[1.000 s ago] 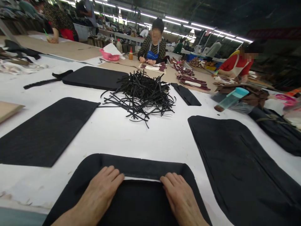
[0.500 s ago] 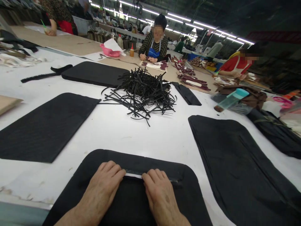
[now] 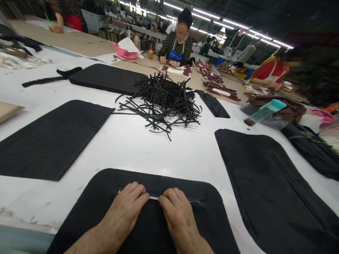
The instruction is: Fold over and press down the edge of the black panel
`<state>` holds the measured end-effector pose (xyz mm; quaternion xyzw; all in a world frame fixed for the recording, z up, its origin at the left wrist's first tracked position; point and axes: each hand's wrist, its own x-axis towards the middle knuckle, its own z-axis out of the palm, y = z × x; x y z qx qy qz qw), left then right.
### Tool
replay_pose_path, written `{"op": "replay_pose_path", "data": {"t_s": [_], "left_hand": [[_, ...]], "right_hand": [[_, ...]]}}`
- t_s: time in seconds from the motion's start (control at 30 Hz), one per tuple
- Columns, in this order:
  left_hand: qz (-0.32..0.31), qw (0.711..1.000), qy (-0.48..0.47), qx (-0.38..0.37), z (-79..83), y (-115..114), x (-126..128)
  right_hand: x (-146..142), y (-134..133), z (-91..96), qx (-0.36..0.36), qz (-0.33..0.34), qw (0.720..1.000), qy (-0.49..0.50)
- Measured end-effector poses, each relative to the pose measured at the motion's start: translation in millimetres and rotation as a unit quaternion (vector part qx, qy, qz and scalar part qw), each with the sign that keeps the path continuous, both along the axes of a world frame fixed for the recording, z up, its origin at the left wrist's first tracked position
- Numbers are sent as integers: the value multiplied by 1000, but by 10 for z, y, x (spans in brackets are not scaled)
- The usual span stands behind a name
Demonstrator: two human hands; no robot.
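A black fabric panel [image 3: 169, 181] with rounded corners lies in front of me on the white table. Across its upper part runs a slit, where a thin white line [image 3: 153, 198] shows between my hands. My left hand [image 3: 129, 204] presses on the panel left of that line, fingers curled together at the slit's edge. On the other side my right hand [image 3: 177, 208] has its fingers closed on the same edge, thumb tucked towards the middle. Both hands seem to pinch the folded edge; the fingertips are partly hidden. Shiny marks show at both ends of the slit.
Beyond the panel lies a heap of black strips [image 3: 169, 100]. Black panels lie at left [image 3: 55, 141] and right [image 3: 265, 169], with a black stack [image 3: 106, 77] behind. A teal-lidded bottle [image 3: 265, 112] lies at right. Across the table a person [image 3: 177, 44] handles maroon pieces.
My left hand has slid right along the slit, closer to my right hand, so less of the white line shows. My right hand has barely moved. The view has shifted slightly.
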<state>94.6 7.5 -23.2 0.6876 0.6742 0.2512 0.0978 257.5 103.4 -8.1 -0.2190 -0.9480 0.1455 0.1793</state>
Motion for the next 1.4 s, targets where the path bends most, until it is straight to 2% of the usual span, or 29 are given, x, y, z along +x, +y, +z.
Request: {"op": "replay_pose_path", "data": {"t_s": [0.17, 0.27, 0.4, 0.53, 0.63, 0.87, 1.13, 1.23, 1.4], "left_hand": [[-25, 1000, -5, -9, -4, -11, -10], [-43, 999, 15, 13, 20, -8, -31], [-75, 988, 102, 88, -10, -23, -29], [-61, 971, 198, 122, -46, -71, 53], [-50, 963, 244, 107, -23, -89, 123], [-68, 954, 270, 108, 48, -85, 154], [-85, 922, 377, 17, 94, -137, 316], [-63, 917, 393, -18, 124, -87, 408], [-20, 924, 379, -48, 176, -18, 501]], "right_hand": [[16, 36, 6, 5, 22, 1000, -12], [45, 45, 7, 10, 34, 999, -21], [73, 47, -18, 50, 55, 997, -18], [45, 21, -52, 122, 62, 990, -30], [13, -4, -39, 135, 77, 985, -69], [141, 46, 33, 83, 113, 986, -87], [446, 178, 108, 91, 113, 981, -131], [568, 230, 113, 102, 112, 980, -131], [800, 319, 85, 131, 96, 979, -122]]}}
